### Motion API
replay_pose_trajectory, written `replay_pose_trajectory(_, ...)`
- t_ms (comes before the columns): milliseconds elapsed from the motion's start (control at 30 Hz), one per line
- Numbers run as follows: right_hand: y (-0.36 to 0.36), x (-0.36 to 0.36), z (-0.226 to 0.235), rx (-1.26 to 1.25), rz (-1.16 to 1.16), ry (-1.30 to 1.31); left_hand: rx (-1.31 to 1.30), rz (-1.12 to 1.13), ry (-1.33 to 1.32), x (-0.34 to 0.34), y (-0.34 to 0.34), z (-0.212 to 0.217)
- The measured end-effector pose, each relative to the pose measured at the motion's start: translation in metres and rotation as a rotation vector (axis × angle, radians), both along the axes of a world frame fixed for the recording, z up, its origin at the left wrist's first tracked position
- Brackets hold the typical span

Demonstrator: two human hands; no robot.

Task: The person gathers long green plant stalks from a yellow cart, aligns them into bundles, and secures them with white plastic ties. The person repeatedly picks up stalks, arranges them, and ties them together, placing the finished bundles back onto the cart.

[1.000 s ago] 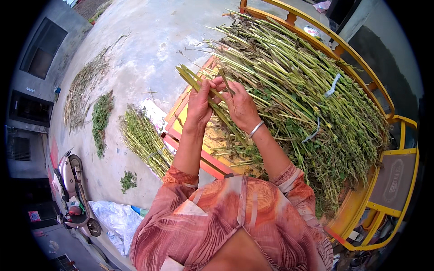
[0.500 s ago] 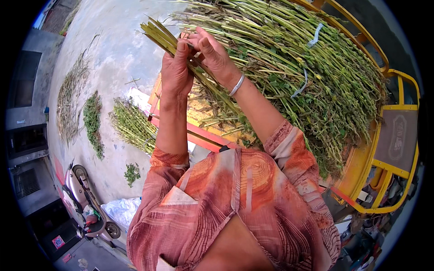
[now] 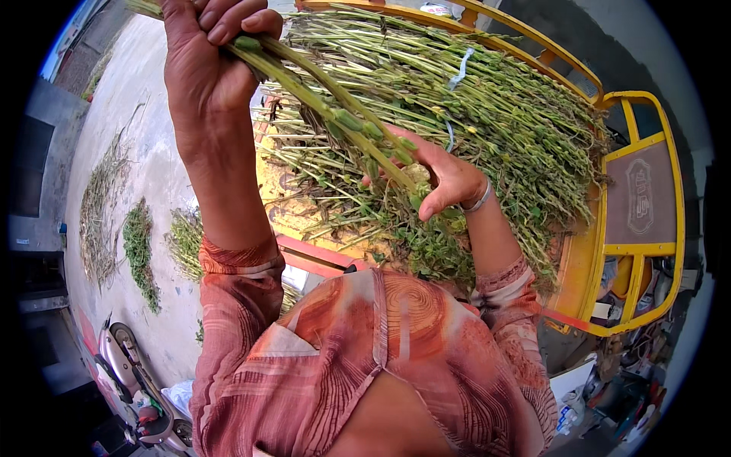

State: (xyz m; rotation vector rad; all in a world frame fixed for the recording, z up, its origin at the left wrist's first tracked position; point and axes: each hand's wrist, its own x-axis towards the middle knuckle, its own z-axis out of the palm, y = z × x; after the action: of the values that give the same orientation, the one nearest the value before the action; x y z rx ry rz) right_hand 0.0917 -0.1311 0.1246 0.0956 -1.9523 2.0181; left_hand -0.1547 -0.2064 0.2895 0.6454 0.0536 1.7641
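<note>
I see the yellow cart (image 3: 643, 251) heaped with green stalks (image 3: 495, 114). My left hand (image 3: 205, 53) is clenched around a bundle of stems (image 3: 327, 107) raised above the heap; my right hand (image 3: 445, 179) grips its lower end.

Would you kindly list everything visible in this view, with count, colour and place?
Bundle of green seed-pod stalks: one, green, held between both hands, slanting from upper left to centre.
Heap of cut green plant stalks: one large, green, filling the cart bed.
Yellow metal cart: one, yellow with orange-red edges, right and top.
Piles of spread green stalks on the concrete ground: several, green to dry brown, left.
Parked scooter: one, silvery with red, lower left.
Silver bangle: one, on the right wrist.
Patterned orange-pink shirt: one, bottom centre.
Left hand: raised, top left, fingers closed on the bundle.
Right hand: centre, gripping the bundle's lower end.
</note>
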Motion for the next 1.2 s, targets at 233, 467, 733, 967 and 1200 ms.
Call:
replay_pose_trajectory(233,0.011,0.101,0.095,-0.315,-0.011,-0.272,0.138,0.079,-0.041,0.032,0.064,0.071)
replay_pose_trajectory(467,0.077,0.16,0.209,0.898,-0.488,-0.442,0.121,0.053,-0.256,-0.02,0.142,0.047)
replay_pose_trajectory(733,0.191,0.134,0.117,1.162,-0.598,-0.803,-0.519,0.264,-0.45,0.009,0.233,-0.177)
replay_pose_trajectory(967,0.246,0.139,-0.11,1.038,-0.693,-0.853,-0.811,0.255,-0.283,0.008,0.273,-0.312)
replay_pose_trajectory(1200,0.239,0.124,-0.085,1.264,-0.835,-0.942,-0.864,0.359,-0.32,-0.001,0.28,-0.321)
